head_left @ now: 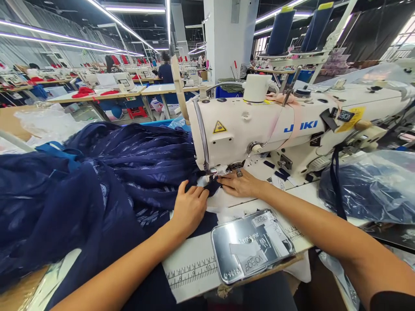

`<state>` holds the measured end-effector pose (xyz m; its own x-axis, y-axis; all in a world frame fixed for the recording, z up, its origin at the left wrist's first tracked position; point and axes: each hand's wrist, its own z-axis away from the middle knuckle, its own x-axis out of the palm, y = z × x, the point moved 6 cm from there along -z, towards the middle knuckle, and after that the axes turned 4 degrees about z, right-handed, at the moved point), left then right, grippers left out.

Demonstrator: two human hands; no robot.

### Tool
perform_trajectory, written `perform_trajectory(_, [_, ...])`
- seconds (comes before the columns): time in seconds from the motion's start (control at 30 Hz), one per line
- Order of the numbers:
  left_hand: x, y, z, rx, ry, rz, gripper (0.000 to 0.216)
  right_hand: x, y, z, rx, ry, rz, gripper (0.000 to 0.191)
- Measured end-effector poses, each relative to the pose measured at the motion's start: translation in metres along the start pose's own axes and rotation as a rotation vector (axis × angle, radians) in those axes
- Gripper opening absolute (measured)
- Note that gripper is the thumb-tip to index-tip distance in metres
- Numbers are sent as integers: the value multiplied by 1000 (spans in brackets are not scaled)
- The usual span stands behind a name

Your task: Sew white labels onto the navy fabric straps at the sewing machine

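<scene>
Thin navy fabric (129,172) lies in gathered folds across the left of the table and runs under the needle area of a white sewing machine (227,129). My left hand (190,208) rests on it just left of the presser foot (211,177), fingers bent and gripping the cloth. On the other side of the foot, my right hand (241,183) has its fingertips closed on a small edge of the same fabric. The needle tip is too small to make out.
A metal tray (223,242) with white labels sits at the front edge beside a printed ruler scale (191,274). To the right is a clear plastic bag (372,185) of navy cloth. Navy thread cones (281,32) stand above the machine. Other worktables (106,96) lie behind.
</scene>
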<state>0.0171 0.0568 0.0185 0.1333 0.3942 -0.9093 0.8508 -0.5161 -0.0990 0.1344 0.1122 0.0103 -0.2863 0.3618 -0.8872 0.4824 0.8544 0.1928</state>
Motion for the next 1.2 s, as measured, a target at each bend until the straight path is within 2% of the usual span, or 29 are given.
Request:
perform_trajectory(0.07, [0,-18,0,-33,-33,15,23,-3,-7,1,-4,-7,-32,26])
perform_trajectory(0.17, [1,-46,-7,-167,-49,111,26,-5,-18,2,1,13,-79,27])
perform_trajectory(0.23, [3,-55,-11,-241,-43,170,25,-5,-23,2,14,41,-83,28])
perform_trajectory(0.3, [2,-49,-15,-200,-13,184,22,-4,-24,2,22,56,-89,30])
perform_trajectory(0.43, [-1,-20,-17,58,74,120,21,0,-20,4,43,72,-170,29])
perform_trajectory(0.5, [2,-12,-16,137,87,73,15,2,-15,6,74,85,-247,28])
perform_trajectory(0.7, [7,0,-16,298,159,-28,20,8,-1,10,131,145,-524,23])
perform_trajectory(0.8, [8,3,-15,375,155,-20,21,5,-1,9,108,130,-519,21])
perform_trajectory(1.03, [7,-9,-8,329,37,95,21,-3,-23,7,2,-8,-116,25])
perform_trajectory(1.2, [11,-18,-6,283,-87,175,28,-4,-25,7,6,2,-101,25])
